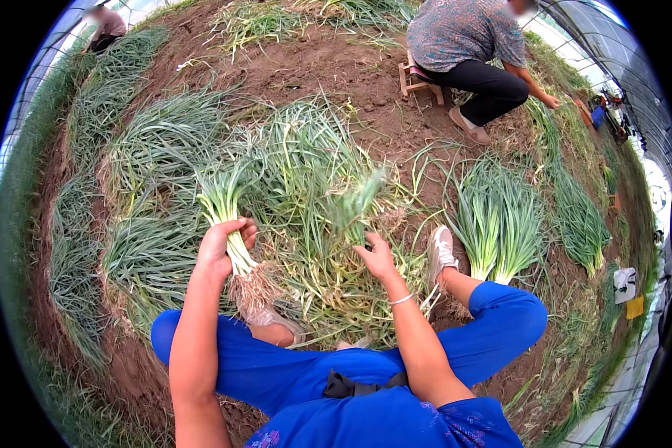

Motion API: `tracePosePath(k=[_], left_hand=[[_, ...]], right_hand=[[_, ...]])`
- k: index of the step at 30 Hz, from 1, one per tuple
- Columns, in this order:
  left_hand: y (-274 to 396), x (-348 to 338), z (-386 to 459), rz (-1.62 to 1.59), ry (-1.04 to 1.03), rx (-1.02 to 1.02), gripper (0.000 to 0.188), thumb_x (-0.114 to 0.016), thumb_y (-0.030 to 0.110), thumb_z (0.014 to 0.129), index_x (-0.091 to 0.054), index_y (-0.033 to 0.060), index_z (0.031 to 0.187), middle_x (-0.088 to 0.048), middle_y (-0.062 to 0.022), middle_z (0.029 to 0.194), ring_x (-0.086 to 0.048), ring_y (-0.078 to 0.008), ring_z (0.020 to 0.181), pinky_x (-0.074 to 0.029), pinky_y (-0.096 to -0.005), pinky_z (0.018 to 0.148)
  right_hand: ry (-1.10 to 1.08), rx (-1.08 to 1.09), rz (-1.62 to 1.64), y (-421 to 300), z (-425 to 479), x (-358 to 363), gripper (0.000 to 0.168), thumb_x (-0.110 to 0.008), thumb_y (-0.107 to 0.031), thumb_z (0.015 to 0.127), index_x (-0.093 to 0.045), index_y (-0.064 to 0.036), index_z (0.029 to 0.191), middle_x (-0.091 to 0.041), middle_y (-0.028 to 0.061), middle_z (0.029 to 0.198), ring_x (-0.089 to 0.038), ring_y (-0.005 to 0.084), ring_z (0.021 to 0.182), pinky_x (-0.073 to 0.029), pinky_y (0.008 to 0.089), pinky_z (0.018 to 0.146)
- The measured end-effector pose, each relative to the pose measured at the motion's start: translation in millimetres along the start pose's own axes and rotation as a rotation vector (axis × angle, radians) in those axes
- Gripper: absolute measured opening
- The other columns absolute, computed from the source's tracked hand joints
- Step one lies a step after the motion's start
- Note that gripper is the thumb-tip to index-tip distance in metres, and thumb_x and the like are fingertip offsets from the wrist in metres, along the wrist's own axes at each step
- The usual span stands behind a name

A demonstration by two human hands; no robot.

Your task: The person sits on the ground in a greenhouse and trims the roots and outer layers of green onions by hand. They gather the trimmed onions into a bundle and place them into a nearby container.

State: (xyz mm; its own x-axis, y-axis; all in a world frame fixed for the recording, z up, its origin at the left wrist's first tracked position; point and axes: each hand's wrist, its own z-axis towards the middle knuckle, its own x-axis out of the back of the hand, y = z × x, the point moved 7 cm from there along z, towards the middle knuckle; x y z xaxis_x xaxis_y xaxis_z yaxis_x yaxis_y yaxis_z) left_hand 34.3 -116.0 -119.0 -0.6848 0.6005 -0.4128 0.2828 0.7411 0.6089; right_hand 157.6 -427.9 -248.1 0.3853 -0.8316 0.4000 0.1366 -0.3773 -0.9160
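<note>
My left hand (224,246) is wrapped around the pale stalks of a bunch of green onions (228,204). Their leaves point away from me, and the tangled roots (253,287) hang near my left shoe. Above the litter between my feet is my right hand (377,257), thumb and fingers apart. Blurred green leaves (358,204) show just beyond its fingertips; they seem loose of the hand. Stripped leaves and yellowed stalks (336,291) cover the ground between my shoes. To the right of my right shoe (442,255), two neat bunches of green onions (498,218) lie side by side.
Heaps of green onions (168,134) lie ahead and to the left on brown soil (313,67). A person (465,50) sits on a low wooden stool (417,84) at upper right. Another person (106,28) crouches at far left. More bunched onions (582,224) lie at right.
</note>
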Motion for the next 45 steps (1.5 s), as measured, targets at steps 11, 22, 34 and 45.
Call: tracePosePath(k=[11,22,34,45], left_hand=[[23.1,-25.2,-8.8,0.044,0.018,-0.109,0.013,-0.058,0.003,0.084,-0.052,-0.0004,0.095,-0.061,-0.0106,0.079,-0.054,-0.0125,0.054,-0.048,-0.0288,0.049],[10.1,-11.6,-1.6,0.042,0.005,-0.090,0.010,-0.059,0.004,0.083,-0.051,0.0031,0.090,-0.050,-0.0018,0.064,-0.043,-0.0089,0.046,-0.038,-0.0250,0.041],[-22.7,0.9,14.4,0.214,0.005,-0.041,0.012,-0.061,0.003,0.082,-0.055,0.0001,0.093,-0.063,-0.0093,0.076,-0.056,-0.0120,0.054,-0.048,-0.0254,0.046],[-8.9,-17.0,14.9,0.170,-0.033,-0.127,0.016,-0.063,0.000,0.081,-0.056,-0.0032,0.095,-0.063,-0.0113,0.080,-0.060,-0.0130,0.060,-0.052,-0.0240,0.050]], right_hand=[[0.619,0.054,0.018,-77.9,-1.4,102.7,0.026,-0.056,-0.015,0.089,-0.058,0.003,0.108,-0.062,0.0087,0.089,-0.057,0.0190,0.077,-0.047,0.0323,0.071],[0.123,-0.234,-0.309,2.3,-8.5,-17.6,0.029,-0.060,-0.027,0.082,-0.065,-0.002,0.095,-0.066,0.0195,0.089,-0.064,0.0337,0.083,-0.049,0.0401,0.077],[0.176,-0.071,0.410,-69.2,17.9,-27.2,0.018,-0.057,-0.018,0.091,-0.061,0.000,0.089,-0.051,0.0041,0.066,-0.050,0.0152,0.057,-0.044,0.0297,0.057],[-0.228,0.090,-0.125,-72.6,-35.0,-53.1,0.018,-0.058,-0.015,0.084,-0.058,0.001,0.092,-0.059,0.0196,0.074,-0.058,0.0314,0.066,-0.047,0.0376,0.065]])
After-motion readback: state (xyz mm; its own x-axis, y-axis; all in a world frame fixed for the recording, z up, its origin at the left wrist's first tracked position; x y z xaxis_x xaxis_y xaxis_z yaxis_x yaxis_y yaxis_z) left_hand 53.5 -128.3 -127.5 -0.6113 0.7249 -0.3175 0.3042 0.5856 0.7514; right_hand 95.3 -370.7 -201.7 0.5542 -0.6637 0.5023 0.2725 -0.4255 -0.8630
